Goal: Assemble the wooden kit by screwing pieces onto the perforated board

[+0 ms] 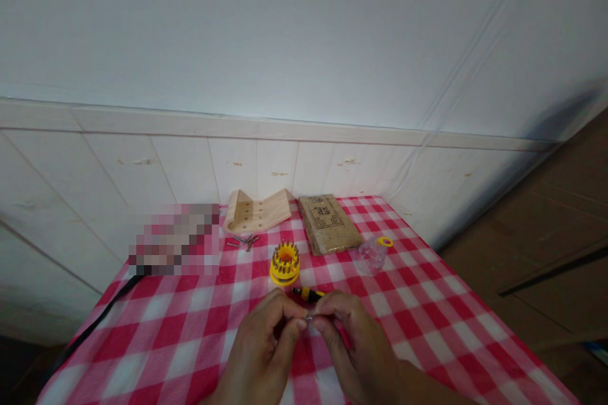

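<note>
Counter [441, 329] draped in red-and-white checked cloth [175, 329] lies beneath your left hand [263, 338] and right hand [356, 335], both pinched nearly closed near the yellow ring-shaped plastic bit holder [285, 270], fingertips gripping between them a small silvery metal piece [310, 317] that could drop if either pinch slips.

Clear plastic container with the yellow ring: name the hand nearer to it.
Right. The right hand is on the container's near side, slightly left; the left hand is farther left.

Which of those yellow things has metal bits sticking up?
The round yellow holder, ringed with upright metal bits; the black-and-yellow tool beside the right hand and yellow-ringed clear container show none.
</note>
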The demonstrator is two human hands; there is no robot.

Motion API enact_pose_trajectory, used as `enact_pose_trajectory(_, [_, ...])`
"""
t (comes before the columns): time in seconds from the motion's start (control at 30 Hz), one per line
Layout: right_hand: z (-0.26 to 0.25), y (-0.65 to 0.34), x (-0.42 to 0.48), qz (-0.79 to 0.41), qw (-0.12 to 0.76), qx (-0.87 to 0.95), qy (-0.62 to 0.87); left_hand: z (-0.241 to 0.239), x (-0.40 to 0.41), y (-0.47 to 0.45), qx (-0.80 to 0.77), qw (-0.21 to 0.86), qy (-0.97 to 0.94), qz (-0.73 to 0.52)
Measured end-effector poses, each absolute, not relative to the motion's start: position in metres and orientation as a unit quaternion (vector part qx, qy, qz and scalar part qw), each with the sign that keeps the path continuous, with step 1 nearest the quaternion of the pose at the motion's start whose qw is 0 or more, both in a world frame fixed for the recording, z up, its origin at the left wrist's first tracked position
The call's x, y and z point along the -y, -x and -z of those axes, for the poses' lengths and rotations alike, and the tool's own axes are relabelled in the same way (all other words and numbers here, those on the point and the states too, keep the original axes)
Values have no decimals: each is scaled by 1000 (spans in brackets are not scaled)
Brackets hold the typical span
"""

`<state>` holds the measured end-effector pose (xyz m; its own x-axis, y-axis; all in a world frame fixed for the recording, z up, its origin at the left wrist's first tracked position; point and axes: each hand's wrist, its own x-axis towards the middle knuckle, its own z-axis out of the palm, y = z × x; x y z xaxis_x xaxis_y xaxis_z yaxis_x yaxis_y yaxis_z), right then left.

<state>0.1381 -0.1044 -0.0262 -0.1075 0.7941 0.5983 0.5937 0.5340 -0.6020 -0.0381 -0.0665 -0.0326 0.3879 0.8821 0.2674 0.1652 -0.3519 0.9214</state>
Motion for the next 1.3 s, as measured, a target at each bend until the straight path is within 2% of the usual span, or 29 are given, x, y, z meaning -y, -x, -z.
enact_pose_trajectory(0.17, [26, -139, 104, -127, 478, 743, 451, 30, 67, 36, -376, 442, -700, -417])
enact_pose_trajectory(0.33, [26, -140, 105, -112, 470, 731, 482, 33, 67, 36, -383, 450, -692, -414])
enact_pose_trajectory(0.5, [31, -140, 105, -144, 468, 712, 503, 38, 66, 37, -366, 459, -699, -409])
enact_pose_trajectory(0.63, [27, -137, 103, -206, 477, 694, 498, 38, 66, 37, -366, 466, -697, -403])
enact_pose_trajectory(0.83, [-3, -140, 92, -395, 553, 546, 491, 35, 66, 36, -393, 479, -676, -400])
enact_pose_trajectory(1.03, [-11, -159, 79, -409, 548, 500, 532, 35, 69, 35, -379, 488, -678, -397])
enact_pose_trajectory(1.2, [-19, -156, 76, -490, 586, 396, 509, 31, 71, 35, -363, 505, -673, -401])
enact_pose_trajectory(1.3, [-30, -155, 75, -525, 550, 398, 513, 29, 71, 35, -356, 508, -680, -390])
